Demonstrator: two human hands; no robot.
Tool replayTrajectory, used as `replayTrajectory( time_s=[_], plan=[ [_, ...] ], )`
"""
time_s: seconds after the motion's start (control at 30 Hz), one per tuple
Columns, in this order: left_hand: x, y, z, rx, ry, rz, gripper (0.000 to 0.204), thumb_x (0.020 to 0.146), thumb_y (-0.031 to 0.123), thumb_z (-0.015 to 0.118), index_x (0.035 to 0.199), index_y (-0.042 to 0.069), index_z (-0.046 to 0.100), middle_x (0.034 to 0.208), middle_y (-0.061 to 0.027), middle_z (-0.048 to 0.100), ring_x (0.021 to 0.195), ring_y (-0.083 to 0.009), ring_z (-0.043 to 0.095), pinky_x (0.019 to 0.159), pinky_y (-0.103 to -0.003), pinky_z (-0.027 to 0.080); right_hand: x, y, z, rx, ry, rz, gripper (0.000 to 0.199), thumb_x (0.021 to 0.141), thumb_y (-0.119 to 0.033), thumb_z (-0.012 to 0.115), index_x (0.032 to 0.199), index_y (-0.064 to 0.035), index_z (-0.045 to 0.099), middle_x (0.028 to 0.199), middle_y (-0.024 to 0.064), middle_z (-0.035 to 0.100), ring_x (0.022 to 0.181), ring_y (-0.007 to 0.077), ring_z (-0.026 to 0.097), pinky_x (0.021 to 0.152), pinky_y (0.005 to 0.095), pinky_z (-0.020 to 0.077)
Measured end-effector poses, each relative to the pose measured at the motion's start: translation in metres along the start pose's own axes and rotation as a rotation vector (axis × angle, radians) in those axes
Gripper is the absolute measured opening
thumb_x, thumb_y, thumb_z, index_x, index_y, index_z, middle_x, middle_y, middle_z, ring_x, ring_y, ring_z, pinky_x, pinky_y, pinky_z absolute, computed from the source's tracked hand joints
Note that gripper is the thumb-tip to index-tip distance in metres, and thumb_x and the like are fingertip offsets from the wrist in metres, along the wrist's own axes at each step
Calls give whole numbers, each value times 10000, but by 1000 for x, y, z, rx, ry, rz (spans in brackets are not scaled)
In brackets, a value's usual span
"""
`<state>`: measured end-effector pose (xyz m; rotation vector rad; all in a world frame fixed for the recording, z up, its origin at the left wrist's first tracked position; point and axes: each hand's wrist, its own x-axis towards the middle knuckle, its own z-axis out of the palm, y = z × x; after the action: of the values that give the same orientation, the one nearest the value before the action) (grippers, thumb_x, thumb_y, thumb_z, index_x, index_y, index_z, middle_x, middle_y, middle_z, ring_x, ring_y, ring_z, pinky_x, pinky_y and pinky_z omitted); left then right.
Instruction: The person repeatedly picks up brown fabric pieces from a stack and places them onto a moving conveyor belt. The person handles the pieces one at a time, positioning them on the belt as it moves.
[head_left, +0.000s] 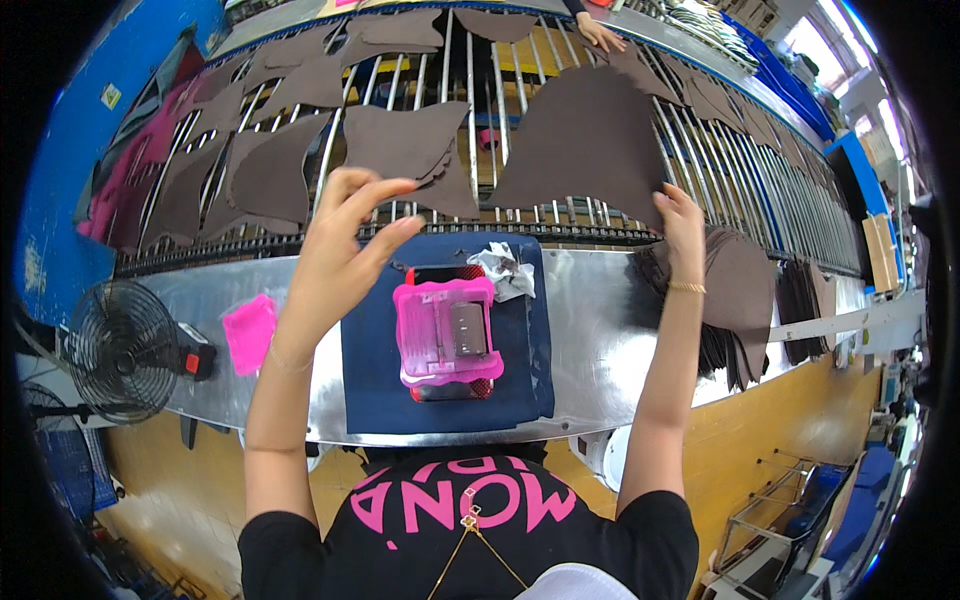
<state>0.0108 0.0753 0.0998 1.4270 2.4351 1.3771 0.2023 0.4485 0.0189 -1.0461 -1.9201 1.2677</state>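
A large dark brown sheet piece (585, 145) with a curved top is held up over the conveyor of metal rods (732, 170). My right hand (682, 225) pinches its lower right edge between thumb and fingers. My left hand (350, 250) has its thumb and fingers apart, with nothing between them. Just beyond those fingers lies a small stack of brown cut pieces (400, 140) on the rods. Whether the material is leather or something similar, I cannot tell.
Below the conveyor, a metal table (600, 330) bears a blue mat (375, 395) with a pink plastic tray (420, 330). A fan (125, 350) and pink cloth (250, 335) are left, piled brown pieces (738, 280) right. Another person's hand (600, 36) touches the conveyor's far side.
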Motion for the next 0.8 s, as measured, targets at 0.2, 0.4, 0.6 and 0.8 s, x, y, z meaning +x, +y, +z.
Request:
replayTrajectory(
  time_s=[0.2,0.4,0.6,0.8],
  plan=[
    [-31,-28,-26,9,41,-208,378,803,209,705,1152,92,620,990,-27,486,788,-116,435,698,-241,387,78,72,49,-114,-113,266,371,846,-147,640,1191,-23,585,967,114,679,771,207,652,608,355,539],
    [-44,-41,-32,0,92,-277,431,804,182,700,1212,101,588,997,-19,488,789,-100,430,698,-229,368,58,45,38,-617,152,-276,431,813,-298,685,1158,-48,613,1142,193,606,1041,316,586,921,382,443],
    [-50,-63,-22,-64,37,-251,449,813,150,687,1242,92,566,1020,-22,496,790,-92,436,706,-226,366,-28,3,-110,-772,485,-270,360,828,-312,652,1063,-40,657,1069,175,638,1005,314,601,909,375,445],
    [-37,-61,-9,-148,0,-235,446,824,135,673,1249,70,554,1044,-28,497,797,-90,449,715,-222,365,-89,86,-239,-1107,451,511,528,816,-444,652,1100,0,630,1098,231,620,1050,355,581,903,417,459]
  ],
)
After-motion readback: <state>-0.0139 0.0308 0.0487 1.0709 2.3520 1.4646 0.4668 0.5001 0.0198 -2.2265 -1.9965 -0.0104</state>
